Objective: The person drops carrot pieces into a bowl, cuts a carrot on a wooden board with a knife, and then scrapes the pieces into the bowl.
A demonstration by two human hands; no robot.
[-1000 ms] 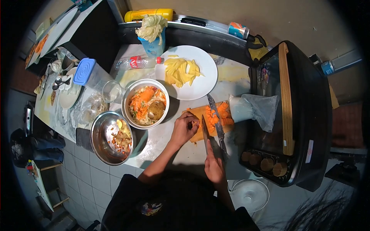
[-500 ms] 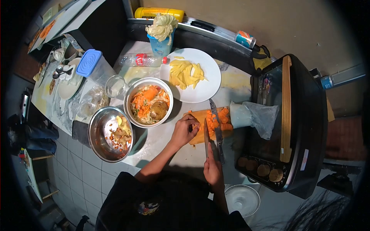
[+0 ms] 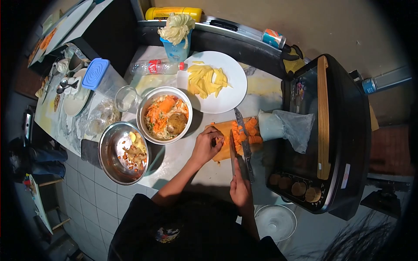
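Carrot pieces (image 3: 252, 132) on the board, beside the bunched fingertips

Little of the writing is legible. A plastic bottle (image 3: 170, 68) wears a red label with white lettering, too small to make out surely. Dark print on the yellow container (image 3: 174, 13) by the wall cannot be read; nor can the markings on the orange-and-teal can (image 3: 273, 38), the white sticker (image 3: 345, 176) on the black oven (image 3: 300, 204), or the colourful shirt print (image 3: 167, 235).

The left hand (image 3: 205, 145) has its fingers drawn together over a held piece (image 3: 220, 140) of carrot, mostly hidden at the tips. The right hand (image 3: 241, 189) is closed around the handle of a knife (image 3: 232, 148), blade over the cutting board (image 3: 224, 155). Cut carrot lies just right of the left fingertips, on both sides of a second knife (image 3: 247, 150) resting across the board.
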